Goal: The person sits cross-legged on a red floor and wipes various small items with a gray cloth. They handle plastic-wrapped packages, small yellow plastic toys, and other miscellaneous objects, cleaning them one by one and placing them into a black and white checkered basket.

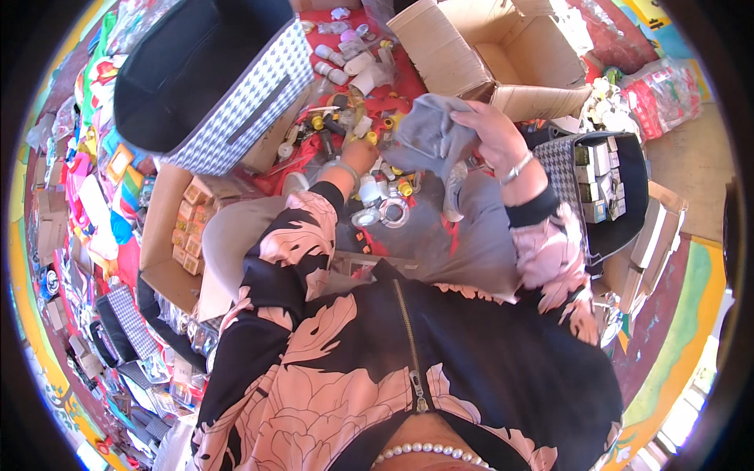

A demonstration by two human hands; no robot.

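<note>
My right hand (pixel 496 135) is closed on a bunched grey cloth (pixel 432 133), with the thumb and fingers pinching its upper edge. The cloth hangs to the left of the hand, over part of a pile of small fittings. My left hand (pixel 360 155) is curled like a fist at the near side of that pile; what its fingers hold, if anything, is hidden. Close to it lie white plastic fittings (pixel 369 191), yellow-ended fittings (pixel 404 188) and a round white ring-shaped part (pixel 393 212). White cylindrical pieces (pixel 332 72) lie farther back on red sheeting.
A large black-lined checked bin (pixel 271 94) tilts at the back left. At the back right stands an open cardboard box (pixel 522 59). A checked bin with small boxes (pixel 600 188) is on my right, a carton of small orange boxes (pixel 188 228) on my left. Mixed goods crowd the far left.
</note>
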